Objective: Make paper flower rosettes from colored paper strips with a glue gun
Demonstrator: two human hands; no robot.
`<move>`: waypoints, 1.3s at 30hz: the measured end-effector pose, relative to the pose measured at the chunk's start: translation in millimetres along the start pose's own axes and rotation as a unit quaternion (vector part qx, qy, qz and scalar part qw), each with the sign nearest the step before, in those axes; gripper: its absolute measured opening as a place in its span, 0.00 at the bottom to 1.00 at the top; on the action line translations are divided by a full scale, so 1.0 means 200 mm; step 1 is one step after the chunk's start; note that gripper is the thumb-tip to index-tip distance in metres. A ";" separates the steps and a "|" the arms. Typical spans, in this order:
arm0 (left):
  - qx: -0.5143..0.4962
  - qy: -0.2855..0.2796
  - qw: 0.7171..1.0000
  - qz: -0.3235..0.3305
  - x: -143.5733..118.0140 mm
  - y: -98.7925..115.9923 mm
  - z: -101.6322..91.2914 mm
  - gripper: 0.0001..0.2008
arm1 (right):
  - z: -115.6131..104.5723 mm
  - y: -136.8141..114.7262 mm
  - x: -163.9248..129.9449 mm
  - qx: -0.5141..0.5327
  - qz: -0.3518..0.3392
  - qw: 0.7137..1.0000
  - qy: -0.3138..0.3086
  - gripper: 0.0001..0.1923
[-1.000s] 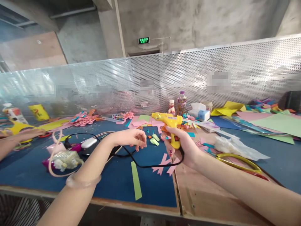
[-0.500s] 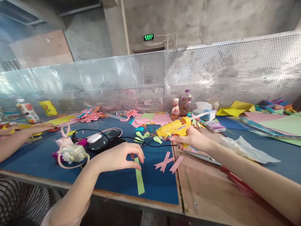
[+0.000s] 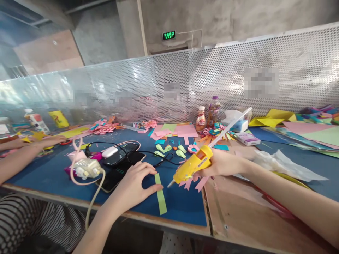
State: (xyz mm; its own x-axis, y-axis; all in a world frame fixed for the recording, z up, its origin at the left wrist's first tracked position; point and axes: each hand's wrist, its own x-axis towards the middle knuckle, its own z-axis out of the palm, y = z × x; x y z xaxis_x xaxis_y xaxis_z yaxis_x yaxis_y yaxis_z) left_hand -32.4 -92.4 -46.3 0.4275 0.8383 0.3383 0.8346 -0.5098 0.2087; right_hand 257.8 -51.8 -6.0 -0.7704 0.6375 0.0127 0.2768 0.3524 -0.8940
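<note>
left hand (image 3: 134,185) is about half open, fingers curled and well apart from the thumb, with the index tip and thumb tip right at the edge of a light green paper strip (image 3: 162,203). can't really tell if it's pressing down on it. the strip lies flat on the blue part of the tabletop (image 3: 185,211), just off that hand's 3 o'clock.

right hand (image 3: 225,162) is closed around a yellow glue gun (image 3: 194,164), nozzle angled down toward 8 o'clock, tip near the strip at about its 1 o'clock. clear glue stick (image 3: 230,127) pokes out the back toward 1 o'clock. some pink paper strips (image 3: 202,184) show just below the gun, partly hidden.

from the green strip: little folded green pieces (image 3: 180,151) plus a pink flower (image 3: 193,148) around 1 o'clock, dark phone (image 3: 116,173) and white case (image 3: 109,152) at 10, two bottles (image 3: 200,119) further out at 1. another person's hand (image 3: 55,141) is way over at 10, near yellow paper (image 3: 72,132).
</note>
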 end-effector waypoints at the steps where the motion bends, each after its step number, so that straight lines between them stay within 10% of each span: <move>1: -0.003 -0.002 1.000 -0.001 0.00 0.00 0.00 0.17 | 0.00 0.00 0.00 -0.013 0.000 1.000 0.004 0.14; 11: -0.117 -0.031 0.988 -0.099 0.01 0.03 -0.01 0.19 | 0.08 -0.02 0.00 -0.143 0.035 0.988 0.055 0.10; 39: -0.130 -0.038 0.989 -0.057 -0.01 0.04 0.00 0.20 | 0.22 -0.08 0.00 -0.236 0.000 0.969 0.074 0.08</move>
State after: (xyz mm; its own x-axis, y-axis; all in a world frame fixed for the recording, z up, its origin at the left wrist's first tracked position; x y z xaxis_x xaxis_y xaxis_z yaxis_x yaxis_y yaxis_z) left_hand -26.9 -98.4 -45.0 0.3683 0.9007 0.2305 0.7663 -0.4345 0.4733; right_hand 229.5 -87.3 -11.3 -0.6888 0.7169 0.1080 0.5362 0.6041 -0.5895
